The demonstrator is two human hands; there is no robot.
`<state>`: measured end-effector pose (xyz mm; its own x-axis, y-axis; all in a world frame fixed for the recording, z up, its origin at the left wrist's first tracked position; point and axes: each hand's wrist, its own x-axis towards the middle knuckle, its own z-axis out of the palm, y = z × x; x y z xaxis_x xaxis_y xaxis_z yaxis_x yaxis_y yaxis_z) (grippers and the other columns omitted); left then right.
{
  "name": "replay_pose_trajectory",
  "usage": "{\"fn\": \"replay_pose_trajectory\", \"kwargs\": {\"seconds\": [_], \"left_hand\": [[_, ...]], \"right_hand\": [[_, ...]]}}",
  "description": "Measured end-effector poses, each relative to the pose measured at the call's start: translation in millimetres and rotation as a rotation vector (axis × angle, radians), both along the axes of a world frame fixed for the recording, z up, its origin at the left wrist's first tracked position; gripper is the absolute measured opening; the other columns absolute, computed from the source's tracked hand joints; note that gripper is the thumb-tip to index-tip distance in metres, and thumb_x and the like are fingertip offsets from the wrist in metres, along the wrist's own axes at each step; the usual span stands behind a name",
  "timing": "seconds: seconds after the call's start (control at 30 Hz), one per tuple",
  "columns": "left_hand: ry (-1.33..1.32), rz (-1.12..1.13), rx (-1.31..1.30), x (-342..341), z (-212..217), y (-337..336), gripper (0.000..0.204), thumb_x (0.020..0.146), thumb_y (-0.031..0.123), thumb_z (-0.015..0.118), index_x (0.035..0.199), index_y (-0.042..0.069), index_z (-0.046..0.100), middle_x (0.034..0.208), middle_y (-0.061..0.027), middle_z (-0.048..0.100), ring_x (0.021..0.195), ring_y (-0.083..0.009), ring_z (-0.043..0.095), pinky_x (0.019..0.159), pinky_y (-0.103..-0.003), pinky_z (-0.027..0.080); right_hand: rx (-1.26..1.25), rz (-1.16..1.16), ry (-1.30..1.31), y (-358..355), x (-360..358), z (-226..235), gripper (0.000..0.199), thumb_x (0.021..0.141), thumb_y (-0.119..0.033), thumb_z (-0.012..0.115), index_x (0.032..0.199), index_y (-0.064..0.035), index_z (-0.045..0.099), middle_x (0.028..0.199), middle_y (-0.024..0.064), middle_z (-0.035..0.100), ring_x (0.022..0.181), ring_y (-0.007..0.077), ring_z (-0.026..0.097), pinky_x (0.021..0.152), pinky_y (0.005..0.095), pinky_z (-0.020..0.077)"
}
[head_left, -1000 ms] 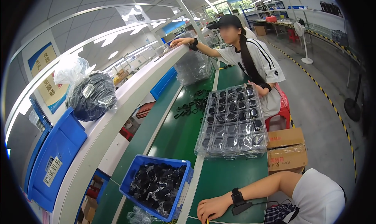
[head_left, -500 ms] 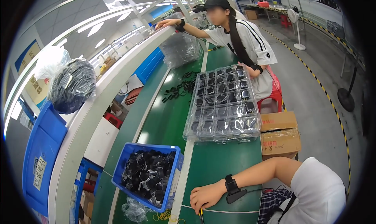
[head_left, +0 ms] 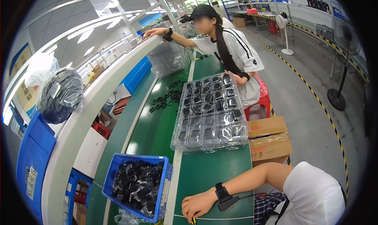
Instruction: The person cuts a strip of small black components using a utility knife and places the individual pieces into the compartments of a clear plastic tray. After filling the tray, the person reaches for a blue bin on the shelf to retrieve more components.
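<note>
My right hand (head_left: 198,205) rests low on the green workbench (head_left: 214,166), a black strap with a small device round its wrist. Its fingers are bent round a slim yellow-and-black tool (head_left: 193,220), cut off by the lower picture edge, so its kind cannot be told. Left of the hand stands a blue bin (head_left: 168,174) heaped with small black square parts (head_left: 138,185), some in clear film. Farther off lies a stack of clear plastic trays (head_left: 208,136), with black square pieces in its pockets. My left hand is out of the picture.
A co-worker (head_left: 236,52) sits beyond the trays, one hand on the white rail (head_left: 102,83), the other beside the trays. Loose black frames (head_left: 169,97) lie on the green belt. Cardboard boxes (head_left: 269,144) stand right of the bench. A bagged bundle (head_left: 61,95) sits on the rail.
The whole view has shifted, so bench, bin, trays and co-worker appear farther left and mostly lower. My right hand keeps its place on the bench, still gripping the slim tool.
</note>
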<state>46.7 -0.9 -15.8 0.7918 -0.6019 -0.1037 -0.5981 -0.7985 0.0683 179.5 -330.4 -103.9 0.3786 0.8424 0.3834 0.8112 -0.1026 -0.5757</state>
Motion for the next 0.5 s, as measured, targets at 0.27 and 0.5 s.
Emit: {"fn": "replay_pose_trajectory", "kwargs": {"seconds": [0.27,0.5], "left_hand": [[-0.056,0.327,-0.201,-22,-2,-16,0.041,0.095,0.033,0.053,0.132,0.015,0.058,0.131,-0.0223,0.055,0.118,-0.0422,0.053,0.100,-0.050,0.044],[-0.019,0.571,-0.001,-31,11,-37,0.053,0.096,0.040,0.054,0.142,0.015,0.050,0.134,-0.0241,0.053,0.121,-0.0424,0.051,0.104,-0.051,0.041]], "right_hand": [[0.044,-0.038,-0.099,0,-10,26,0.017,0.089,-0.023,0.064,0.102,-0.0194,0.073,0.104,0.0007,0.067,0.101,0.0247,0.058,0.088,0.0445,0.0406],[0.032,-0.025,-0.141,0,-9,24,0.016,0.090,-0.022,0.064,0.103,-0.0192,0.073,0.104,0.0016,0.065,0.099,0.0255,0.057,0.083,0.0432,0.0427]]}}
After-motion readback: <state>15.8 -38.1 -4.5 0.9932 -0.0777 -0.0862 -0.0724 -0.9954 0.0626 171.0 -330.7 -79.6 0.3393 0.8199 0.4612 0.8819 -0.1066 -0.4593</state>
